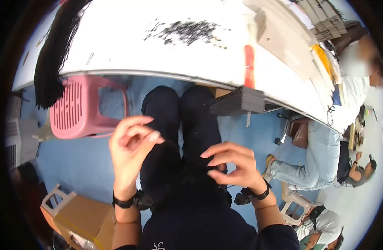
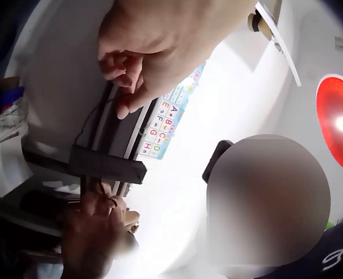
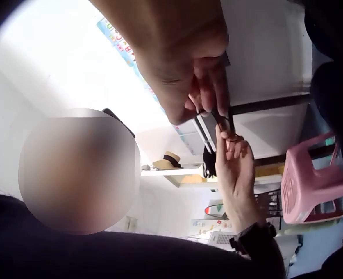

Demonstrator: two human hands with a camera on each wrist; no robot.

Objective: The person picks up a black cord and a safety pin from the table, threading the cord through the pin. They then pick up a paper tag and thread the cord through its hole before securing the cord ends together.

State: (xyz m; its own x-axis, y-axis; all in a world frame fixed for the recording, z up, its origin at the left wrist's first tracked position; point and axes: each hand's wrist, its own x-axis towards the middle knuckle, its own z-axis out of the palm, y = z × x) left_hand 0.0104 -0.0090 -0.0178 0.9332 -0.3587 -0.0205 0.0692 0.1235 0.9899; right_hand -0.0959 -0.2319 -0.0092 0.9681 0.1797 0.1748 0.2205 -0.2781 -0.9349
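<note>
Both hands are raised over the dark-clothed lap in the head view, fingers bent: the left hand [image 1: 133, 148] and the right hand [image 1: 235, 164], a gap between them. The left wrist view has the left hand [image 2: 154, 52] above, pinching a thin black cord [image 2: 89, 119] that curves downward. The right hand [image 2: 96, 226] is lower there, a dark strand at its fingertips. In the right wrist view, the right hand [image 3: 189, 70] has bent fingers close to those of the left hand [image 3: 236, 168]. The cord is lost against the dark clothing in the head view.
Scattered short black pieces [image 1: 189, 32] lie on the white table [image 1: 116, 50]. A black cord bundle [image 1: 51, 62] hangs over its left edge; a black stack [image 1: 241, 102] juts from the front edge. A pink stool [image 1: 74, 108] stands left, a cardboard box [image 1: 83, 221] lower left. People sit at right.
</note>
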